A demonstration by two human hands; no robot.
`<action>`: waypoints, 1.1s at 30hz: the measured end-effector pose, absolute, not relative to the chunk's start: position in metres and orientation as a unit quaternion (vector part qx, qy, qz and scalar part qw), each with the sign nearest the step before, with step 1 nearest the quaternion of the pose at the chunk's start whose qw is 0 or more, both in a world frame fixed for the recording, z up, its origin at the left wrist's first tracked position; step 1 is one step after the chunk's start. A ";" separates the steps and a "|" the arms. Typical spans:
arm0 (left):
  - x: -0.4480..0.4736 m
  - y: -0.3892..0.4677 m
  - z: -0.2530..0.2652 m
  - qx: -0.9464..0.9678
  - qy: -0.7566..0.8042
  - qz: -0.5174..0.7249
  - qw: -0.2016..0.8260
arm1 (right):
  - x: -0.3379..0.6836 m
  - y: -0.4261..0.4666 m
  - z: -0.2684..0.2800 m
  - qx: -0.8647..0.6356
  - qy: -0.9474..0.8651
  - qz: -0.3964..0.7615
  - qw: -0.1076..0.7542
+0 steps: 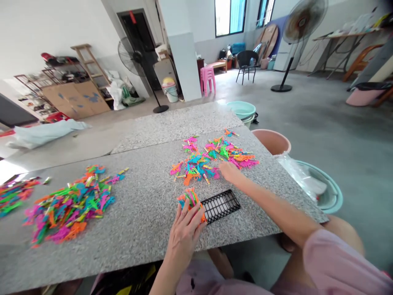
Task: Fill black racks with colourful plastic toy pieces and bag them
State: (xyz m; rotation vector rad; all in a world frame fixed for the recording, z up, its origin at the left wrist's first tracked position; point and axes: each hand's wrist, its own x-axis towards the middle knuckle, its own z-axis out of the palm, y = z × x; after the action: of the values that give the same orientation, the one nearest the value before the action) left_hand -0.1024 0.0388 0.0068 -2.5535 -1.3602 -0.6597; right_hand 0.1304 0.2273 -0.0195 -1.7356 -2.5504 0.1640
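A black plastic basket (221,206) with a lattice pattern lies near the table's front edge. Bright toy guns (190,196) are packed upright at its left end, and my left hand (186,225) curves over them, fingers pressed together against them. To the right, my right hand (229,172) is at the near edge of a loose pile of toy guns (196,164) in orange, pink, green and blue. Its fingers look curled in, and whatever is in them is hidden.
A larger toy gun pile (73,200) covers the left of the speckled stone table (141,205), with another small heap (15,194) at the far left. Tubs, including a pink basin (273,141) and a teal basin (333,192), stand along the right edge. Two floor fans stand beyond.
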 end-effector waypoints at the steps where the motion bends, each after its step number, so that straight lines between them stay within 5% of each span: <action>1: -0.102 0.039 0.007 -0.857 -0.458 -0.221 0.085 | 0.140 0.225 -0.019 -0.570 -0.820 0.046 0.024; 6: -0.103 0.041 0.008 -0.856 -0.450 -0.244 0.076 | 0.190 0.213 -0.011 -0.639 -0.764 0.074 0.051; 15: -0.107 0.041 0.017 -0.864 -0.444 -0.234 0.030 | 0.099 0.136 -0.062 -0.464 -0.713 0.445 0.281; 18: -0.105 0.042 0.017 -0.866 -0.442 -0.231 0.031 | 0.070 0.135 -0.062 -0.461 -0.732 0.409 0.292; 24: -0.105 0.041 0.015 -0.865 -0.442 -0.237 0.022 | 0.058 0.141 -0.047 -0.475 -0.817 0.272 0.184; 33: -0.104 0.037 0.014 -0.863 -0.451 -0.228 0.008 | 0.047 0.138 -0.035 -0.483 -0.829 0.255 0.118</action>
State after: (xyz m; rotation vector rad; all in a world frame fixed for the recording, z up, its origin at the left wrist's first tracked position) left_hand -0.1036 0.0372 0.0140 -2.6973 -1.4083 -0.7126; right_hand 0.0467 0.1383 -0.0353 -1.4118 -2.4260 0.7466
